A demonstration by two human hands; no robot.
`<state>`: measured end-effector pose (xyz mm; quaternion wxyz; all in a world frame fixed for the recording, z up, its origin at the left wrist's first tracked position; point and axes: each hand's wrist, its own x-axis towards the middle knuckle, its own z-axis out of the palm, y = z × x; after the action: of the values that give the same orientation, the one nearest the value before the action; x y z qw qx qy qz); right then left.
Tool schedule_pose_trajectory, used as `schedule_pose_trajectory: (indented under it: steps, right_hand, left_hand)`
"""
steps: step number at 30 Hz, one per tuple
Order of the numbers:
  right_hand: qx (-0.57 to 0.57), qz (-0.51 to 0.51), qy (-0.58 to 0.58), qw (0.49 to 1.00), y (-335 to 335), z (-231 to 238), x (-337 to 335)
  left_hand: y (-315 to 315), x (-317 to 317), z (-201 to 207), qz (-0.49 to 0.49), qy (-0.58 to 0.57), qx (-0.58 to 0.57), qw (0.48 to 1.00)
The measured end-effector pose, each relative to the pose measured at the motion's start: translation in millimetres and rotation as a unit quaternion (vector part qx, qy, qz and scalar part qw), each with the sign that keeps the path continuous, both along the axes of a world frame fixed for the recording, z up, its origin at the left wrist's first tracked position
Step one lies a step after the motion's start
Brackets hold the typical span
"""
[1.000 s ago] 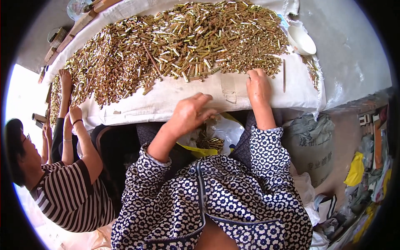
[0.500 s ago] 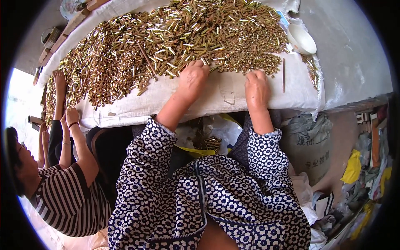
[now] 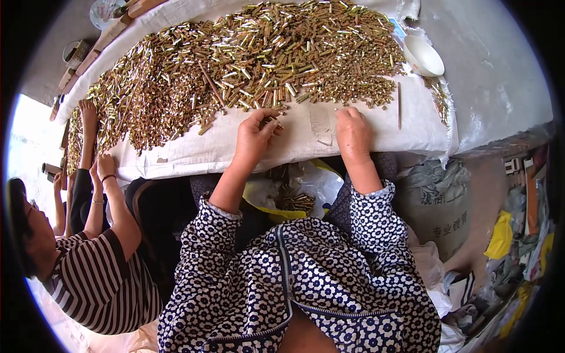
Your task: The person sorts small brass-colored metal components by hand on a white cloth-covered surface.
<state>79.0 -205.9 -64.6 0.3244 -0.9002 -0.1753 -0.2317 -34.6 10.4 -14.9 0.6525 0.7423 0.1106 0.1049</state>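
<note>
So we're facing a big white cloth (image 3: 194, 159), and a huge pile of gold-coloured metal pieces (image 3: 235, 65) is sprawling across most of it. Our left hand (image 3: 250, 141) is pinching what's looking like a small gold piece (image 3: 279, 125) between thumb and fingers, just in front of the pile's near edge. Our right hand (image 3: 355, 135) is sitting near it, fingers curling down and its back facing us. We aren't seeing under those fingertips, so we can't tell if they're gripping anything.

A brown patch (image 3: 321, 126) is showing on the cloth between both hands. Right of our right hand, a thin stick (image 3: 399, 106) is lying by itself, and a white bowl (image 3: 424, 56) is sitting near the pile's right end. A longer brown stick (image 3: 212, 85) is resting on the pile. Down below our hands, a yellow-edged plastic bag (image 3: 323, 182) is holding more metal pieces. On our left, a co-worker in a striped top (image 3: 103, 282) is reaching toward the cloth.
</note>
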Motion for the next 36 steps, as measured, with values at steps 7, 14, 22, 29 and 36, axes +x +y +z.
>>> schedule_pose_trajectory:
  steps: [7,14,22,29,36]
  right_hand:
    - [-0.09,0.038,-0.046,0.994,7.0,20.8,-11.5]
    - [0.297,0.255,0.295,0.872,33.5,31.5,-52.9]
    - [0.447,0.314,0.411,0.73,40.6,43.0,-72.4]
    - [0.464,0.324,0.4,0.721,43.5,38.0,-74.7]
    - [0.431,0.311,0.34,0.776,45.2,37.5,-80.2]
  left_hand:
    - [-9.1,-13.7,3.7,0.012,-0.033,-0.211,0.977]
    - [-17.5,-18.2,3.7,0.018,-0.032,-0.291,0.956]
    - [-22.1,-22.5,1.5,0.012,-0.028,-0.312,0.95]
    - [-26.6,-24.1,3.8,0.019,-0.049,-0.324,0.945]
    - [-29.5,-23.4,2.5,0.006,-0.072,-0.281,0.957]
